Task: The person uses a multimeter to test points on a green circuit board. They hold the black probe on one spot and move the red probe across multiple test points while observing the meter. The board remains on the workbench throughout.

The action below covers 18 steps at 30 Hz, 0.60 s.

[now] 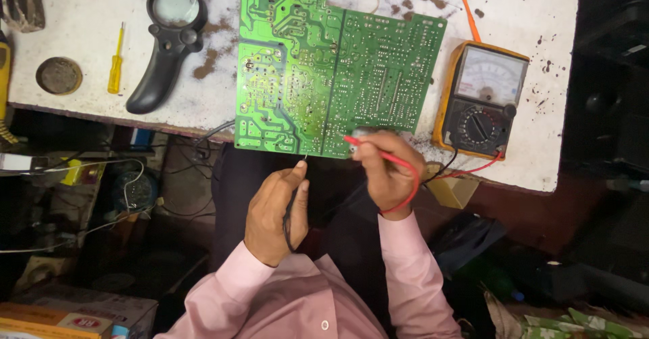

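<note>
Green circuit board (331, 68) lying solder side up on the white surface (74, 35). Right hand (385, 170) grasps the red probe (358, 141) (tip at board's near edge); left hand (274, 214) pinches the black probe (292, 207). Meter (481, 99) just beside.

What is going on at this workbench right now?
A person holds a red probe in the right hand against the near edge of a green circuit board, and a black probe in the left hand at that same edge. Leads run to an analog multimeter beside the board.
</note>
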Motion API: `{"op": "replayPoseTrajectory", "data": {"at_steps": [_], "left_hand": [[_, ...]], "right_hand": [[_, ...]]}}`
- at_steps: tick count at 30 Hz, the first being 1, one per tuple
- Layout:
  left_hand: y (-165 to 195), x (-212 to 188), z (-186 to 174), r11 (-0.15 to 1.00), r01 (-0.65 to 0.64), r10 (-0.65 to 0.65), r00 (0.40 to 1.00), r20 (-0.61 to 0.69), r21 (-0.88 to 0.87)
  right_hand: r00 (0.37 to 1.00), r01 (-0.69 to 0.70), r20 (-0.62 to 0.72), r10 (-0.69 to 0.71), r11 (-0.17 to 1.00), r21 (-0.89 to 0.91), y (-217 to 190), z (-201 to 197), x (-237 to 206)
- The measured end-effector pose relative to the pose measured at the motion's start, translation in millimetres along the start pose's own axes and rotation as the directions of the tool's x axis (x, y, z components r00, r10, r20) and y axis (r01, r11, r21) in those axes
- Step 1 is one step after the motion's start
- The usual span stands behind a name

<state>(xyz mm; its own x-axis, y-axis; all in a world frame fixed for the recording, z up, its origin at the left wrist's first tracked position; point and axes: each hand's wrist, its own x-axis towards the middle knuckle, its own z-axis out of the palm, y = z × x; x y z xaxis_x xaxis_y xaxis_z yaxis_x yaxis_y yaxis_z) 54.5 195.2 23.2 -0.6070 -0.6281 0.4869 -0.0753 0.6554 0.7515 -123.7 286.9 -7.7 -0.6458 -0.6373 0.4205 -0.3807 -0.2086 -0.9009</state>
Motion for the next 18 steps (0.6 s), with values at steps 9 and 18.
{"op": "replayPoseTrajectory", "data": {"at_steps": [9,18], "left_hand": [[-0.4,-0.7,-0.9,1.000,0.008,-0.008,1.000,0.016,-0.008],[-0.3,-0.7,-1.0,1.000,0.013,-0.013,1.000,0.015,-0.005]], "right_hand": [[0.979,-0.101,-0.153,0.136,0.971,0.215,16.8,-5.7,-10.2],[0.990,-0.095,-0.078,0.116,0.969,0.229,10.0,-5.0,-4.7]]}}
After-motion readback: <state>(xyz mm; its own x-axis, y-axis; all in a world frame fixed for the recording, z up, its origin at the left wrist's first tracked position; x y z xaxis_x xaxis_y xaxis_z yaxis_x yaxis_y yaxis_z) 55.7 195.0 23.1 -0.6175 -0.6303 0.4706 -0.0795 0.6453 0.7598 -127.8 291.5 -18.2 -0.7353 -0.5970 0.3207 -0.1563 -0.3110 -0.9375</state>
